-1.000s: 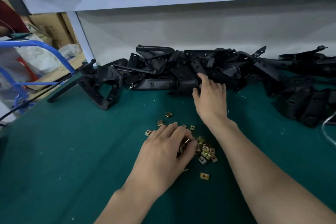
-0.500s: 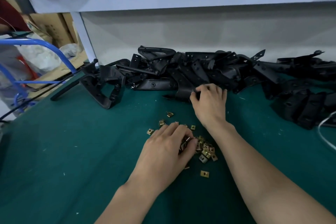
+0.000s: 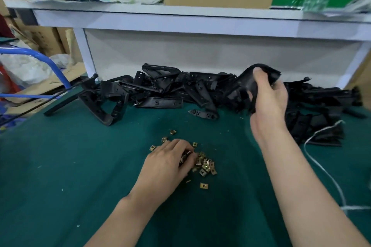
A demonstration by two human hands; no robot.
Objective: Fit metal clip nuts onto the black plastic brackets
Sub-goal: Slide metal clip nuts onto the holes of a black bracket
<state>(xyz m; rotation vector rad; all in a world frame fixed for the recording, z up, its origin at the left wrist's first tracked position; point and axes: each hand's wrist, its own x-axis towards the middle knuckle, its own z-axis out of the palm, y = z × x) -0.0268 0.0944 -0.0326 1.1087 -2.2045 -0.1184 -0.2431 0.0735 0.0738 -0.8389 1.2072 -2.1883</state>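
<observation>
A long heap of black plastic brackets (image 3: 160,90) lies along the back of the green table (image 3: 70,166). My right hand (image 3: 269,100) grips one black bracket (image 3: 249,78) and holds it raised above the right part of the heap. A small pile of brass-coloured metal clip nuts (image 3: 205,165) sits in the middle of the table. My left hand (image 3: 168,164) rests on the pile's left side, its fingers curled round some clip nuts; a bit of metal shows between the fingertips.
One loose bracket (image 3: 203,114) lies just in front of the heap. A white cord (image 3: 323,168) runs down the table's right side. A white shelf (image 3: 180,19) overhangs the back, carrying a cardboard box, a rag and a bottle. A blue tube frame (image 3: 46,60) stands at left.
My right hand closed on a bracket in the heap and lifted it up and to the right. My left hand stayed on the clip nuts. The camera tilted upward.
</observation>
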